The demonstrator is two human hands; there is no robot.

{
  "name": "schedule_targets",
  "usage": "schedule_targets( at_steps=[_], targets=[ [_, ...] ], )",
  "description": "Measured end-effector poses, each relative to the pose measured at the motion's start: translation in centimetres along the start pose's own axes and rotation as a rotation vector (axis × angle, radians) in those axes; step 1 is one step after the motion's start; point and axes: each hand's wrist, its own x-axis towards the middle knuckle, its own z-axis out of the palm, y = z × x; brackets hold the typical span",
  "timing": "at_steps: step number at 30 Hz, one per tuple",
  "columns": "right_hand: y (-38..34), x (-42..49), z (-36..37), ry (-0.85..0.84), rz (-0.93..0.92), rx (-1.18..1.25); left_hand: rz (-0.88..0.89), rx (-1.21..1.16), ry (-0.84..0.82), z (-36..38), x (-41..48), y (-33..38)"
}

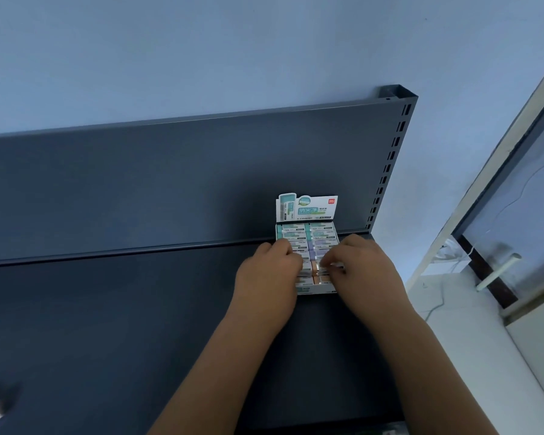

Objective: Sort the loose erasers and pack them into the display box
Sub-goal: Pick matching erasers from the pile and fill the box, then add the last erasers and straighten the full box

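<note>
Left hand (269,271), right hand (363,265) curled over erasers (322,238) in display box (308,208); grasp indiscernible.

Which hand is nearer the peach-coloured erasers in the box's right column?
The right hand: its fingertips rest on the peach erasers in the display box. The left hand sits over the left column, beside them.

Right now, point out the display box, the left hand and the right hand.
display box (308,208), head view: on its upright printed header card.
left hand (269,271), head view: on the back of the hand.
right hand (363,265), head view: on the back of the hand.
</note>
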Motion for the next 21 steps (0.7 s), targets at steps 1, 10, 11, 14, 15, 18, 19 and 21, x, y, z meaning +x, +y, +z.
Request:
schedule_targets(
  at_steps=[1, 10, 11, 14, 15, 18, 19, 21],
  targets=[
    [0.0, 0.0, 0.1, 0.008, 0.005, 0.004, -0.009, -0.008, 0.002, -0.1, 0.0, 0.0],
    [-0.2, -0.7, 1.1, 0.081, 0.057, 0.017, -0.078, 0.006, 0.164, 1.0, -0.8, 0.8],
    [-0.3, -0.7, 1.1, 0.085, 0.055, 0.014, -0.079, 0.008, 0.161, 1.0, -0.9, 0.9],
    [-0.7, -1.2, 0.9, 0.114, 0.041, 0.026, -0.111, -0.032, 0.148, 0.7, -1.0, 1.4],
    [-1.0, -1.4, 0.8, 0.134, 0.032, 0.061, -0.135, -0.069, 0.153, 0.4, -1.1, 1.5],
    [-2.2, -1.8, 0.3, 0.154, 0.028, 0.24, -0.2, -0.196, 0.159, -1.0, -1.1, 1.4],
    [-2.7, -1.7, 0.0, 0.151, 0.027, 0.276, -0.204, -0.215, 0.157, -1.5, -1.1, 1.1],
    [-3.8, -1.5, -0.5, 0.149, 0.012, 0.311, -0.194, -0.207, 0.142, -2.4, -1.1, 0.6]
  ],
)
